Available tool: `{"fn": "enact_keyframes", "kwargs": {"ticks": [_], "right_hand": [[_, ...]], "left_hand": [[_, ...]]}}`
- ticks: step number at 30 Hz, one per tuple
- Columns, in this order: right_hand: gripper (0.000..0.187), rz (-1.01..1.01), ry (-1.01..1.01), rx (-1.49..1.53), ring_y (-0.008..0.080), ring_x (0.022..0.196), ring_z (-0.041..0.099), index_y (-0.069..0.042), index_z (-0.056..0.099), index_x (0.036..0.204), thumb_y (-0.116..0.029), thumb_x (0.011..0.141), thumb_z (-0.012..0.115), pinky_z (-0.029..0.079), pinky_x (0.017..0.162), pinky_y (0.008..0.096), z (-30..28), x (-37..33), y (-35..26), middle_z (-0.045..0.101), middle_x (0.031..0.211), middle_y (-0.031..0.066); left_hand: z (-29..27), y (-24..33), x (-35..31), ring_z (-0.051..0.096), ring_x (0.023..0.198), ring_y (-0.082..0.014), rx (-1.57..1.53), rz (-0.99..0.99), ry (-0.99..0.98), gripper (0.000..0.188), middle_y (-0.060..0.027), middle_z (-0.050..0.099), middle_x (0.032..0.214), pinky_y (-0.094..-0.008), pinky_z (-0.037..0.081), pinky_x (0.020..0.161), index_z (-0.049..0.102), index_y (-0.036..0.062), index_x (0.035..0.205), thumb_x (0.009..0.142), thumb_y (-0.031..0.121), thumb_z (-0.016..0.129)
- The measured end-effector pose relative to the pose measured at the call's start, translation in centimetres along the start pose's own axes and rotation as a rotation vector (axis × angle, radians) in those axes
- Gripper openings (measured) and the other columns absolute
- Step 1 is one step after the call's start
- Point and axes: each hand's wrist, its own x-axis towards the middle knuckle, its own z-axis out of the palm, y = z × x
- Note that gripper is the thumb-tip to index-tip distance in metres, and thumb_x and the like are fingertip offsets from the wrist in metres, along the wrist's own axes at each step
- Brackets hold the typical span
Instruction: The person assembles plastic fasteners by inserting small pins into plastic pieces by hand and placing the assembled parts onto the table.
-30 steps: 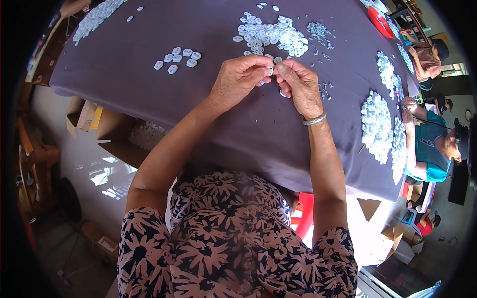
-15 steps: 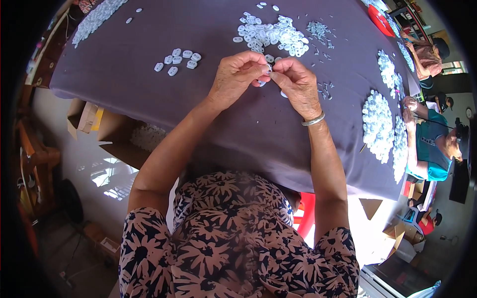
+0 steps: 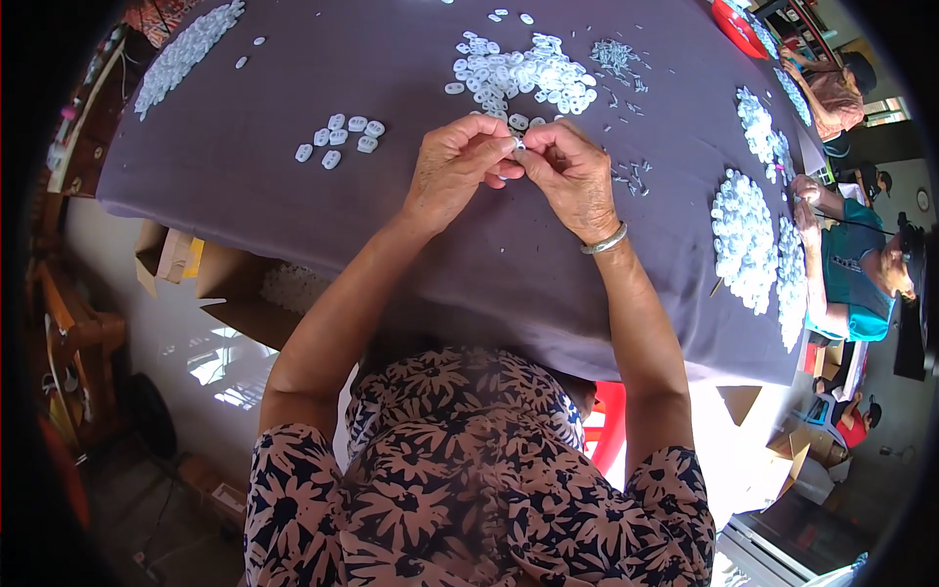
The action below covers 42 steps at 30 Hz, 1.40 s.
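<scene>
Over the dark tablecloth (image 3: pixel 293 205), my left hand (image 3: pixel 452 176) pinches a small white plastic piece (image 3: pixel 519 144) between thumb and forefinger. My right hand (image 3: pixel 572 184) is closed on the same piece from the other side, its thumb and forefinger meeting the left fingertips. Fingers cover most of the piece; whether a tiny pin is in it, I cannot tell. Just beyond my fingertips lies a heap of white oval plastic pieces (image 3: pixel 528 73) with holes. Thin metal pins or screws (image 3: pixel 614 56) lie right of the heap, and more small pins (image 3: pixel 634 178) are scattered beside my right hand.
Left of my hands sits a small group of white pieces (image 3: pixel 338 137). Larger piles stand at the far left (image 3: pixel 191 54) and right (image 3: pixel 745 240). A red bowl (image 3: pixel 738 27) is at the far right. A co-worker in teal (image 3: pixel 851 264) sits along the right edge; cardboard boxes (image 3: pixel 245 293) are below.
Both hands still pinch the small piece together, slightly lower and further left in view. The table's contents shift a little with the head's movement.
</scene>
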Motion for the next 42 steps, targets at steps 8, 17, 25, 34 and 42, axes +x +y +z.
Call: {"fn": "enact_keyframes", "kwargs": {"ticks": [8,17,25,34,42], "right_hand": [[0.004,0.226,0.02,0.259,0.0016,0.064,0.049,-0.001,0.062,0.082,0.002,0.079,0.063,0.042,0.054,0.0189,-0.5,0.1,-0.9,0.058,0.075,-0.0036],[0.003,0.285,-0.039,0.284,0.0011,0.048,0.043,-0.002,0.063,0.084,-0.004,0.084,0.061,0.033,0.04,0.0172,-1.0,0.0,-0.7,0.054,0.065,-0.0037],[0.004,0.302,-0.075,0.306,0.0008,0.049,0.043,-0.002,0.063,0.083,-0.004,0.085,0.06,0.032,0.041,0.0169,-1.0,-0.1,-0.5,0.053,0.065,-0.004],[0.006,0.248,-0.108,0.25,0.0009,0.049,0.043,-0.002,0.064,0.086,-0.007,0.086,0.059,0.033,0.041,0.017,-1.2,0.0,-0.5,0.053,0.065,-0.0036],[0.015,0.244,0.14,0.136,0.0012,0.048,0.043,-0.001,0.065,0.082,-0.013,0.089,0.059,0.034,0.042,0.0166,-3.0,0.6,-0.4,0.055,0.063,-0.0024]], "left_hand": [[0.2,0.0,0.1,0.065,0.078,-0.0147,0.021,-0.024,-0.042,0.014,-0.0062,0.064,0.086,-0.0222,0.05,0.063,0.06,0.0038,0.1,0.091,0.014,0.057],[0.6,-0.3,-0.2,0.064,0.08,-0.0122,0.1,0.173,-0.027,0.019,-0.0066,0.065,0.086,-0.0221,0.05,0.062,0.057,0.0032,0.105,0.086,0.002,0.059],[0.5,-0.1,-0.1,0.063,0.076,-0.0102,0.116,0.165,0.004,0.024,-0.0078,0.065,0.085,-0.0215,0.05,0.061,0.056,0.0005,0.105,0.083,-0.001,0.061],[0.1,-0.3,0.1,0.062,0.074,-0.0089,0.142,0.146,-0.015,0.025,-0.0051,0.065,0.083,-0.0212,0.049,0.061,0.057,0.0021,0.106,0.082,-0.001,0.062],[0.2,-0.1,0.2,0.059,0.068,-0.0075,0.108,0.152,-0.031,0.03,-0.0046,0.063,0.078,-0.0211,0.049,0.061,0.055,0.0034,0.11,0.082,-0.001,0.062]]}}
